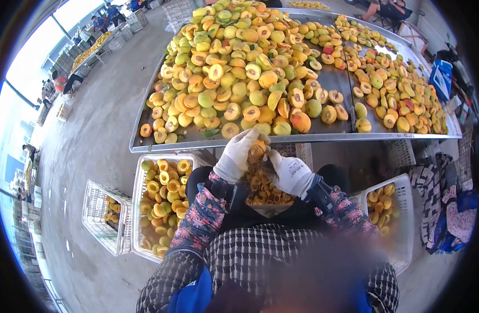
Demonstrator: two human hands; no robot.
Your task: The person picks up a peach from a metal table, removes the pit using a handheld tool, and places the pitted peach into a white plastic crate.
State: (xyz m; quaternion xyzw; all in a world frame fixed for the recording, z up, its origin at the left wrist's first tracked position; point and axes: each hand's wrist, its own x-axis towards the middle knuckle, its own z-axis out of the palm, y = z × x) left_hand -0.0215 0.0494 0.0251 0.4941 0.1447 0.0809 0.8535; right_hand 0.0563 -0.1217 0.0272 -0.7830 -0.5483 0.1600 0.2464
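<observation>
My left hand (238,155), in a white glove, pinches a yellow peach half (257,150) just off the table's near edge. Close beside it, my right hand (291,172), also gloved, has its fingers closed at the fruit's lower right. Something dark and thin shows by those fingers, too small to name. Below both hands, a container of scooped-out peach bits and pits (265,190) sits between my knees. Piled high on the metal table (302,137) in front are many halved peaches (229,78), several with pits showing.
A white crate of hollowed peach halves (136,208) stands at my left, with another white crate (96,208) beyond it. To my right is a white crate (404,229) holding peach pieces. More peaches (401,99) cover the table's right section. People work at distant tables (91,52).
</observation>
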